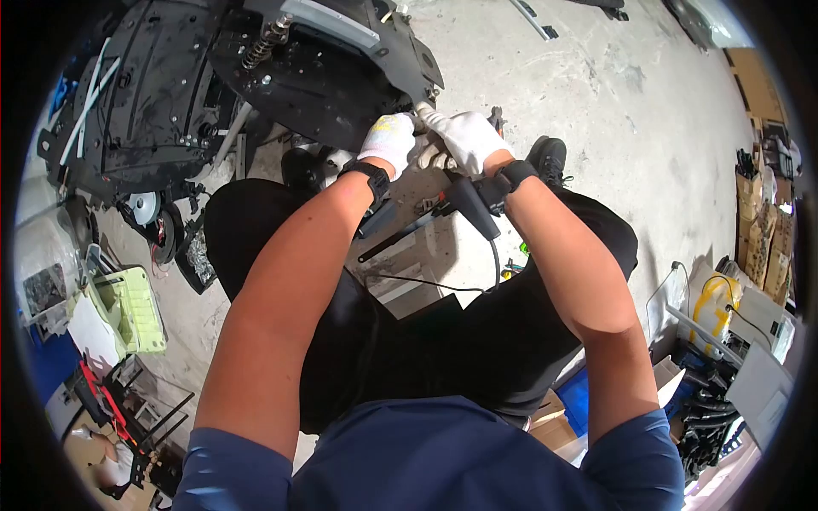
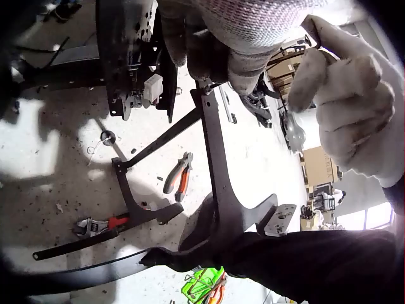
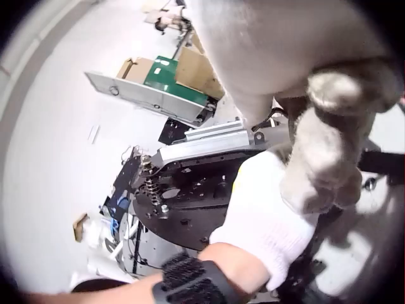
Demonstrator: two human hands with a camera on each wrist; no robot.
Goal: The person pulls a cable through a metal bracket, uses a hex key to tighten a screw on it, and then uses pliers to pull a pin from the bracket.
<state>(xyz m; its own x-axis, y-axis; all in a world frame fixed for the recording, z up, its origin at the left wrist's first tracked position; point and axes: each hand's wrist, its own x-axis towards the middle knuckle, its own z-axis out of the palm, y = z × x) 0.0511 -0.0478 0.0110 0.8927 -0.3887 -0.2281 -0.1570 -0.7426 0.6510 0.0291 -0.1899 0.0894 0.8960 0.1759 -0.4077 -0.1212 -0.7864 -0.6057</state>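
Both hands wear white gloves and meet close together in front of the knees. My left hand has its fingers curled round the upper end of a black metal bracket, which slopes down toward the lap in the left wrist view. Beside it, my right hand has most fingers curled in, its index finger reaching toward the left hand. A thin dark rod runs from the right index finger and thumb toward the left fingertips. The right fingers overlap the left glove in the right wrist view.
A large black panel assembly with a coil spring stands ahead and left. Pliers and a red-handled wrench lie on the floor. A green tray with tools sits below. Cardboard boxes line the right side.
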